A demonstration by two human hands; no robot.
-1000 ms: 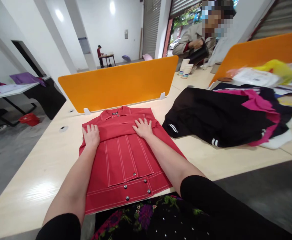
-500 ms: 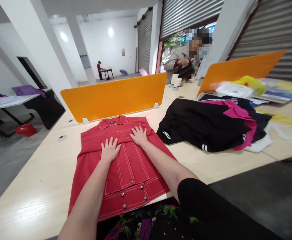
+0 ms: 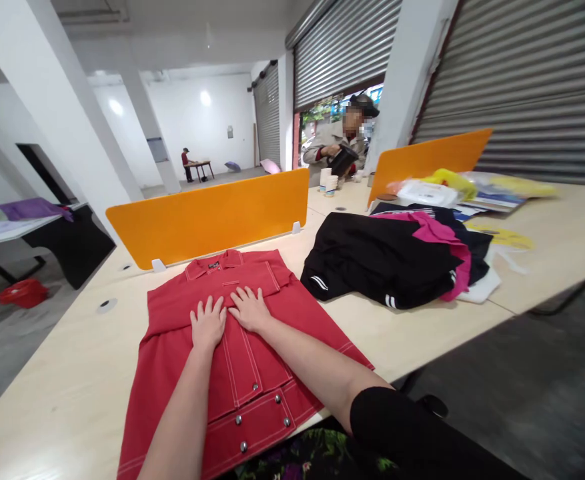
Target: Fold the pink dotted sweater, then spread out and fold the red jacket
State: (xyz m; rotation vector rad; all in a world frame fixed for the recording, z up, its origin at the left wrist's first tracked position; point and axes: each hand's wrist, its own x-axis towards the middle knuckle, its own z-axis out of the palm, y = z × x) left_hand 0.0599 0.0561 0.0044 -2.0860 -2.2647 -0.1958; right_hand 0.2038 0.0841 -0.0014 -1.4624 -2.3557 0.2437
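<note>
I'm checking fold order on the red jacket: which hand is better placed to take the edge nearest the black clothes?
Probably the right hand. It lies flat on the red jacket on the side toward the black clothes; the left hand rests beside it, farther from that edge.

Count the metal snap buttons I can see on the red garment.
5 show on the red garment, all near its hem: upper pair and, lower three. The forearms may hide others.
</note>
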